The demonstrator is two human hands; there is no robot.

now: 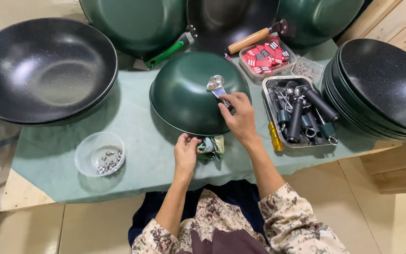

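Observation:
A green wok (184,91) lies upside down in the middle of the green tablecloth (132,141). My right hand (238,115) rests on its near right side and grips a shiny metal handle bracket (216,85) that lies on the wok's dome. My left hand (185,150) is at the wok's near rim, fingers curled under the edge, beside a crumpled green cloth (212,146). Whether the left hand pinches something small cannot be seen.
A clear plastic bowl with small metal parts (99,154) sits front left. A metal tray of black handles (301,113) and a yellow-handled screwdriver (275,136) lie right. Black woks stack left (43,70) and right (381,89); more woks and a box of red tags (266,56) stand behind.

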